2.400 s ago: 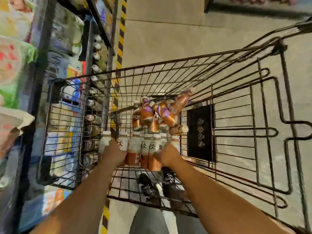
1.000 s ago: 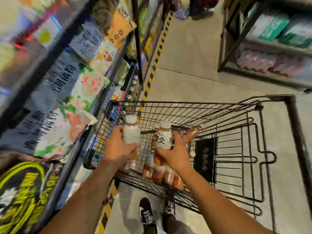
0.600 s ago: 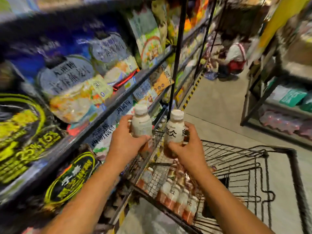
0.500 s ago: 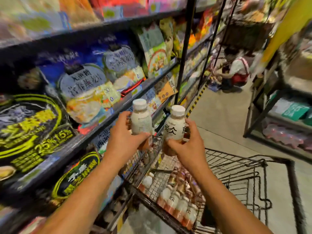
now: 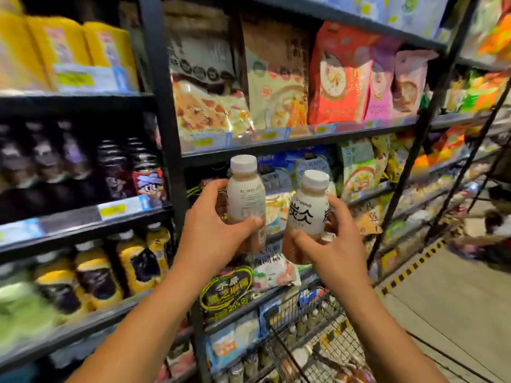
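I hold two small drink bottles with white caps and white-and-brown labels upright in front of the shop shelves. My left hand [image 5: 213,233] grips the left bottle [image 5: 245,197] around its lower half, its small-print side facing me. My right hand [image 5: 336,244] grips the right bottle [image 5: 308,211] from below and behind; large black characters show on its label. The bottles stand side by side, a little apart. A wire shopping cart [image 5: 312,335] sits low at the bottom right, with several more bottles lying inside it.
Black metal shelving [image 5: 166,111] fills the view, stacked with snack bags, dark bottles at the left and yellow-and-black bottles lower left. A yellow-and-black floor stripe [image 5: 409,272] runs along the shelf base. A crouching person [image 5: 495,233] is far down the aisle at right.
Both hands lifted one bottle each out of the cart and raised them to shelf height. The view swung up from the cart to the shelves.
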A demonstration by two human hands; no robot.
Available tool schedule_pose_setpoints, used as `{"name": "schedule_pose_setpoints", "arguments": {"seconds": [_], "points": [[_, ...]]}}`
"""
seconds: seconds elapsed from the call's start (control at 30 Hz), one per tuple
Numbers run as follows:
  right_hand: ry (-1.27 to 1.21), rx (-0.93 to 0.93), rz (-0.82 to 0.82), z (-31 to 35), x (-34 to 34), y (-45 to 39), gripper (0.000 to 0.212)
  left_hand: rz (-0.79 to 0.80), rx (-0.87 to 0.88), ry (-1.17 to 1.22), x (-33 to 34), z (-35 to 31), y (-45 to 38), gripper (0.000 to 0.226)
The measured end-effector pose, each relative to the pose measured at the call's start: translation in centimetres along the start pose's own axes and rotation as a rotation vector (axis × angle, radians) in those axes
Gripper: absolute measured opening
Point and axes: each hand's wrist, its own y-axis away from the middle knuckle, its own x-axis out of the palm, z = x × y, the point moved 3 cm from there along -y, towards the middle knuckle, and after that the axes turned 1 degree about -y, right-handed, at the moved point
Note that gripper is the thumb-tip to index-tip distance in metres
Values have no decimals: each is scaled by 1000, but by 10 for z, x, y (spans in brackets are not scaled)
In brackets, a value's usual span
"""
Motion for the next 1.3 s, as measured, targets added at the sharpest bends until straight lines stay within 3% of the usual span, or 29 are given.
{"name": "schedule_pose_setpoints", "arguments": {"seconds": [0.3,0.67,0.77,1.0,1.3], "points": [[-135,-73,233,65,129,17,63,-210,-57,-89,-156,11,25,61],[-235,-40,424,140,301,47,57,-316,-188,-157,-342,73,29,60],[-256,39,473,153,347,52,47,-332,-229,-159,-389,92,22,65],[-276,163,546,194,435,47,11,-351,-360,-82,-479,125,1,35],[-251,289,556,235,520,32,29,-396,-465,77,-541,153,-29,26]]}}
